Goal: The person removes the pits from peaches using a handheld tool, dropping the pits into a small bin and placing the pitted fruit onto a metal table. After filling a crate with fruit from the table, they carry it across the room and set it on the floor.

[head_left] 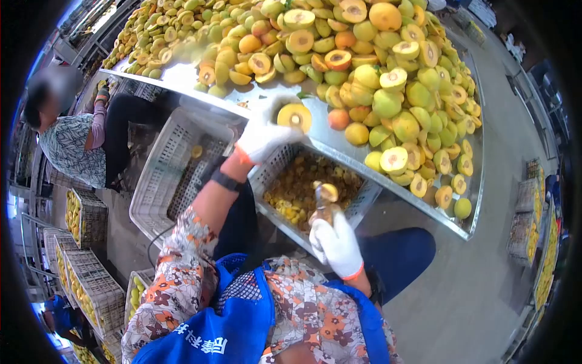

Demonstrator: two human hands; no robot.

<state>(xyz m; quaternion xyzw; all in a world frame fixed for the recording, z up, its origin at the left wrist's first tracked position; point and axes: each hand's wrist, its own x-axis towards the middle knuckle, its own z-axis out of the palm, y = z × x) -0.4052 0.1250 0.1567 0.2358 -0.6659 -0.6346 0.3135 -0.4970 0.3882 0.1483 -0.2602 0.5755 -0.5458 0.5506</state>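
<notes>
My left hand [267, 132], in a white glove, grips a yellow peach half [295, 117] at the metal table's near edge, its cut face toward me. My right hand [337, 244], also gloved, is closed around the brownish handle of a pitting knife [319, 197] with a metal head. A small piece of peach [328, 193] is at the knife's tip. Beneath the knife, a white crate [357, 209] holds pits and yellow scraps. A large heap of peaches [388, 103], many halved, covers much of the metal table [364, 159].
A second crate [145, 188] with a few scraps stands left of my legs. Crates of fruit [82, 285] are stacked at far left, and more crates [524, 224] at far right. Another person [73, 139] sits to the left. The table corner [468, 233] juts toward my right.
</notes>
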